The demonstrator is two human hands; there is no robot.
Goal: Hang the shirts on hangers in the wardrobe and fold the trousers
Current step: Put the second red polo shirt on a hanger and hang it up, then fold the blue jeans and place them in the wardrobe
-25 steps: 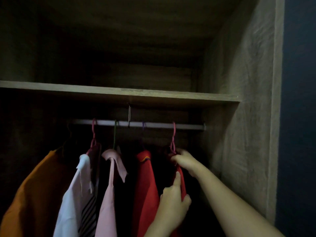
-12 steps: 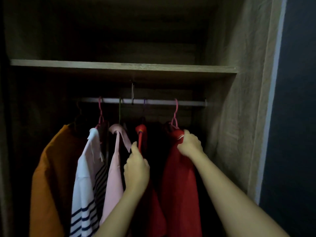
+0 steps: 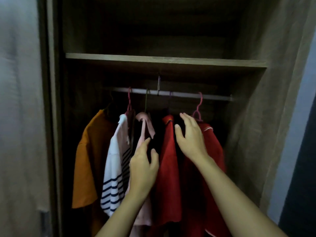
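Hanging from the rail (image 3: 184, 94) in the wardrobe (image 3: 256, 117): an orange shirt (image 3: 87, 159), striped shirt (image 3: 112, 168), pink shirt (image 3: 145, 127), then two red. The left hand (image 3: 143, 166) hovers before the pink shirt, fingers loose, gripping nothing, the left red shirt (image 3: 168, 159) just beside it. The right hand (image 3: 191, 137), fingers spread, is over the right red shirt (image 3: 213, 146), just under its pink hanger (image 3: 198, 108); whether it touches, hard to tell.

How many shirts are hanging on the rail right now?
5, left to right: orange shirt, white navy-striped shirt, pale pink shirt, red shirt, second red shirt far right. Dark gaps may hide more.
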